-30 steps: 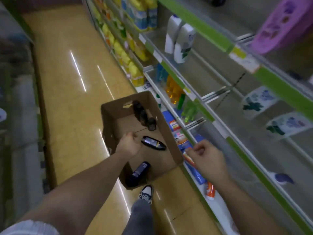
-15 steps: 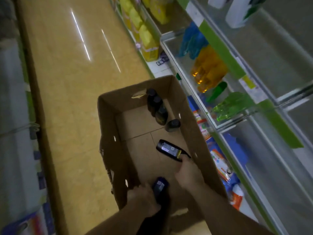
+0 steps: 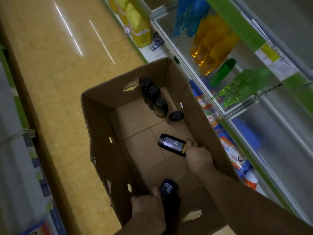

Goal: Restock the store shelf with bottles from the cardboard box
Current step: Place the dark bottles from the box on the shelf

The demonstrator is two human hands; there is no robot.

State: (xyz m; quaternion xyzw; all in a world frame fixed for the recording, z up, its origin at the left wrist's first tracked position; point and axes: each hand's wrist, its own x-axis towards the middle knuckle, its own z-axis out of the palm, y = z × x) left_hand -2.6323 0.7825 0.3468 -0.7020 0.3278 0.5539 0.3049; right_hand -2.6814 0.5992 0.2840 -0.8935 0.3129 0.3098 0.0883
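Note:
An open cardboard box (image 3: 105,133) stands on the aisle floor beside the store shelf (image 3: 237,22). Several dark bottles (image 3: 160,106) stand upright in its far corner. One dark bottle (image 3: 171,144) lies flat in the middle of the box, and my right hand (image 3: 198,156) is closed around its cap end. Another dark bottle (image 3: 167,192) lies at the near end, with my left hand (image 3: 149,211) wrapped around its lower part. Both hands are down inside the box.
The shelf on the right holds yellow packs (image 3: 137,22), blue bottles (image 3: 188,16), orange bottles (image 3: 210,46) and green spray bottles (image 3: 240,87). Colourful packets (image 3: 233,153) fill the lowest shelf. A second shelving unit (image 3: 20,150) lines the left. Tan floor (image 3: 59,65) stretches ahead.
Both hands dropped into the box: the left hand took hold of the near bottle, and the right hand closed on the cap end of the flat bottle. The view tilted downward.

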